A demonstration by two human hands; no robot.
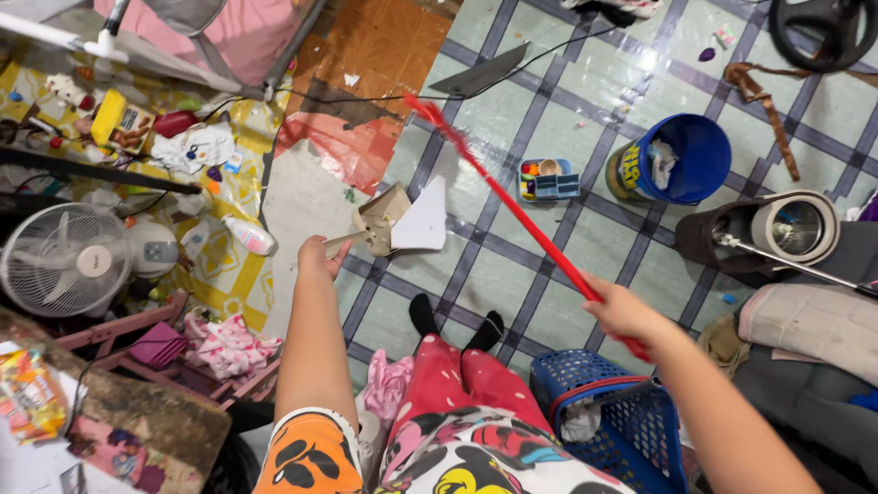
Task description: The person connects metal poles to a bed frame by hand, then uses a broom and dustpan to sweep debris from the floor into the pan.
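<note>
While the right hand (pixel 622 311) fingers grip the red broom (pixel 512 206), left hand (pixel 315 256) fingers should hold the dustpan (pixel 389 220) flat on the floor (pixel 594 82)

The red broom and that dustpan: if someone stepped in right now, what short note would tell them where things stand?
Left hand: closed on the handle of a tan dustpan, which is set on the floor with white paper lying at it.
Right hand: closed on the red broom stick; its bristle end reaches toward the red plastic scrap beyond the pan.
Done: paper is at the pan; whether it lies inside, I cannot tell.
Left: small bits lie scattered on the checked floor, near the blue bucket and paint tray. A blue basket stands by the right arm.
</note>
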